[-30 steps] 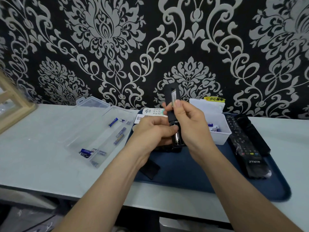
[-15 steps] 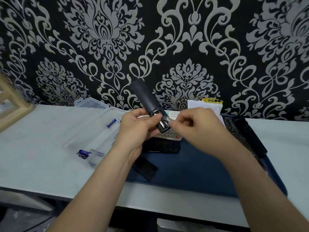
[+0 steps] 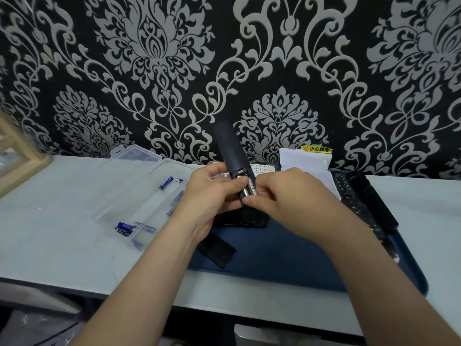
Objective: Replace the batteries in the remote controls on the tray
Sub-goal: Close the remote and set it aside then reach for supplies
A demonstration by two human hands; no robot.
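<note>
I hold a black remote (image 3: 230,151) above the dark blue tray (image 3: 282,255), its back facing me and its top tilted up and left. My left hand (image 3: 212,196) grips its lower part, thumb across the open battery compartment. My right hand (image 3: 284,196) pinches a battery (image 3: 250,190) lying in that compartment. The remote's black cover (image 3: 216,249) lies on the tray's left edge. Another black remote (image 3: 247,218) lies under my hands, and a white remote (image 3: 262,169) shows behind them.
A clear plastic case (image 3: 132,186) with several blue batteries (image 3: 126,227) lies open on the table at left. A white box (image 3: 304,158) stands at the tray's back. Two black remotes (image 3: 369,198) lie on the tray's right side. A wooden frame (image 3: 20,156) stands far left.
The remote has swung from upright to tilted up-left. My right hand brought a battery down to the open compartment, and it now lies inside under my fingers.
</note>
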